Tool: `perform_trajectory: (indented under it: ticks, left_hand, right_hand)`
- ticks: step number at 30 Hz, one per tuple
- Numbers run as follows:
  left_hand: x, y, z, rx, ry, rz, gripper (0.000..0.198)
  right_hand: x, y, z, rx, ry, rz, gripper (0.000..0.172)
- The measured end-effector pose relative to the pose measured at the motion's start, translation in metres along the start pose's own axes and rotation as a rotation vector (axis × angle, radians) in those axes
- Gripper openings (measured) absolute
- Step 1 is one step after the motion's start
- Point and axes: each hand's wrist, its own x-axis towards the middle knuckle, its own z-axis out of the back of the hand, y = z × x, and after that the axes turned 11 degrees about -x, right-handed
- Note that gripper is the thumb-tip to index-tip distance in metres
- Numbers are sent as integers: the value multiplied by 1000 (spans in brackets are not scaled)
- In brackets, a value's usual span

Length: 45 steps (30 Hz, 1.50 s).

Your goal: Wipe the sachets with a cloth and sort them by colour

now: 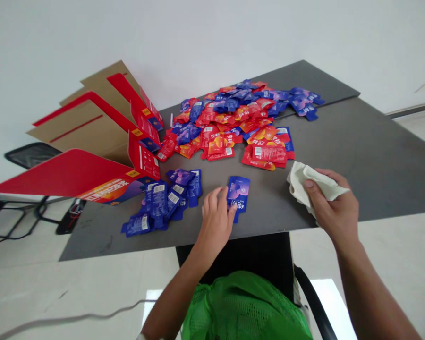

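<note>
Head view: looking down at my hands.
Left hand (215,224): fingers loosely curled, tips on 1 blue packet (238,193); cannot tell if gripping.
Right hand (331,210): closed around a white cloth (313,184).
Done: blue pile (166,203) beside the box (74,172).
Left: mixed red-and-blue heap (230,118) on the table (375,165).

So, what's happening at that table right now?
Left hand: fingertips on a blue sachet. Right hand: firm grip on an off-white cloth. Pile of blue sachets just left of the left hand.
</note>
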Motion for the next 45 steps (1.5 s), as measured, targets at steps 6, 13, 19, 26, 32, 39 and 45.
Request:
perform_trajectory:
  ticks: [6,13,19,26,32,39,45]
  left_hand:
    - [-51,2,6,-7,139,-247,40]
    - [-60,17,0,43,98,-395,39]
    - [-61,20,-4,68,69,-446,39]
    - [-61,21,-7,81,22,-471,38]
    - [-60,20,-6,66,31,-462,34]
    - [-57,19,-5,45,25,-467,34]
    - [-57,19,-6,14,10,-458,33]
  right_hand:
    - [17,31,-2,-70,148,263,43]
    - [4,88,-49,-101,574,973,47]
    - [25,78,-91,-253,599,1108,52]
    - [64,97,-89,-352,339,1065,43]
    - [4,95,-68,-217,590,1257,45]
    - [59,82,-105,-352,508,1141,48]
    - [52,100,-81,-223,286,1119,46]
